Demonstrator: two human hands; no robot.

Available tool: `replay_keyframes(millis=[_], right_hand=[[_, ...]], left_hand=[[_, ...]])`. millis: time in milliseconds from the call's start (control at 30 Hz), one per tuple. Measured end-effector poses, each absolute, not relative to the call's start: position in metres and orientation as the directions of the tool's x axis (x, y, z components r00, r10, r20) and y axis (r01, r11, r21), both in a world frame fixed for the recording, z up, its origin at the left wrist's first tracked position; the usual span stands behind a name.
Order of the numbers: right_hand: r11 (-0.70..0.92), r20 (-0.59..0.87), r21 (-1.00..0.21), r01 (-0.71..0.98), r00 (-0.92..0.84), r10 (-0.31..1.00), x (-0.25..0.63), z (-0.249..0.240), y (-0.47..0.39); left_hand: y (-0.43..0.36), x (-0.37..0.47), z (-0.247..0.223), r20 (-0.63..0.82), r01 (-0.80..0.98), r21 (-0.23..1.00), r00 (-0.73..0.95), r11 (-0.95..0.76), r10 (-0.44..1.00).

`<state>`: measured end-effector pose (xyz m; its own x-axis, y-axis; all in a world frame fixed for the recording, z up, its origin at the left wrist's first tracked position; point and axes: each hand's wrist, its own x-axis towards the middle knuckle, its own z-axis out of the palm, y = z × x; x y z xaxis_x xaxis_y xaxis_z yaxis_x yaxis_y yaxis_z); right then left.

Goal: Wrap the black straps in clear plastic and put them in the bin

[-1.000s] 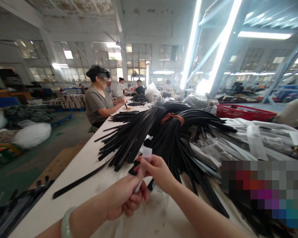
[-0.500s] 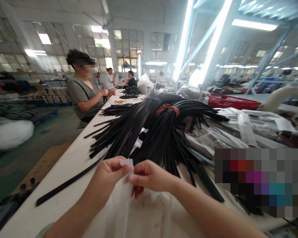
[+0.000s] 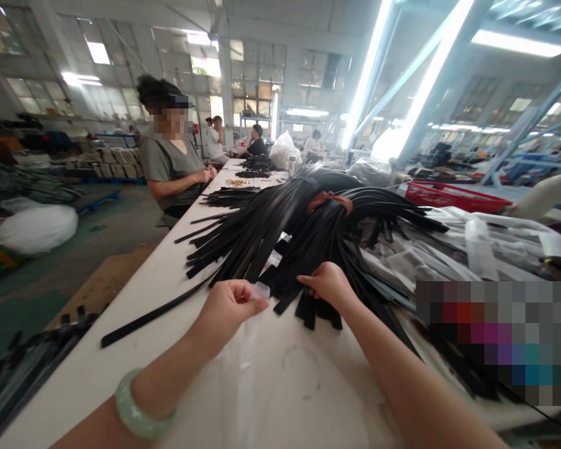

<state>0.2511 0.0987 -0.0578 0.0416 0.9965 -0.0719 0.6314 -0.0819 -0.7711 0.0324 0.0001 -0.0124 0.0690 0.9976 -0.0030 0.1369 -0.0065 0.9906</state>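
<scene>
My left hand (image 3: pixel 231 312) pinches the top end of a long clear plastic sleeve (image 3: pixel 245 380), which hangs down toward the near edge of the view. A pale green bangle (image 3: pixel 143 411) circles that wrist. To the right, my right hand (image 3: pixel 330 287) is over the ends of the black strips (image 3: pixel 308 249), its index finger pointing left and the other fingers curled; whether it grips a strip is hidden. The strips lie in a large heap, with a reddish-brown tie (image 3: pixel 330 201) round one bundle.
One long black strip (image 3: pixel 159 310) lies apart at the left of the white table (image 3: pixel 168 368). Clear plastic sleeves (image 3: pixel 449 249) are piled on the right, before a red basket (image 3: pixel 458 196). A person (image 3: pixel 171 162) stands across the left edge.
My right hand has left the sleeve's end and moved right and up to the black strips. My left hand still holds the sleeve. The view has shifted slightly.
</scene>
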Motion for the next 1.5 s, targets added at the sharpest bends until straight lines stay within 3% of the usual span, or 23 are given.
replay_keyframes(millis=[233, 400, 467, 767, 1167, 1367, 1500], right_hand=[[-0.026, -0.040, -0.989, 0.144, -0.089, 0.995, 0.249, -0.033, 0.093], [0.136, 0.193, -0.944, -0.301, -0.170, 0.966, 0.242, -0.009, 0.073], [0.186, 0.280, -0.900, -0.393, -0.197, 0.940, 0.241, -0.008, 0.069], [0.275, 0.343, -0.925, -0.262, -0.263, 0.902, 0.252, -0.014, 0.077], [0.266, 0.338, -0.930, -0.254, -0.306, 0.890, 0.254, -0.016, 0.077], [0.230, 0.282, -0.958, -0.171, -0.418, 0.864, 0.254, -0.017, 0.076], [0.186, 0.235, -0.971, -0.148, -0.474, 0.849, 0.237, -0.023, 0.068]], left_hand=[[0.003, 0.030, -0.017, 0.111, 0.407, 0.907, 0.017, -0.109, 0.994], [0.005, 0.030, -0.018, 0.105, 0.480, 0.870, 0.034, -0.108, 0.994], [0.004, 0.031, -0.018, 0.070, 0.442, 0.893, 0.046, -0.083, 0.997], [0.001, 0.032, -0.014, -0.202, 0.187, 0.968, 0.171, 0.170, 0.964], [0.001, 0.030, -0.016, -0.252, 0.173, 0.960, 0.200, 0.219, 0.947], [-0.002, 0.035, -0.017, -0.382, -0.044, 0.911, 0.284, 0.410, 0.880], [-0.004, 0.038, -0.018, -0.395, -0.053, 0.904, 0.278, 0.425, 0.875]])
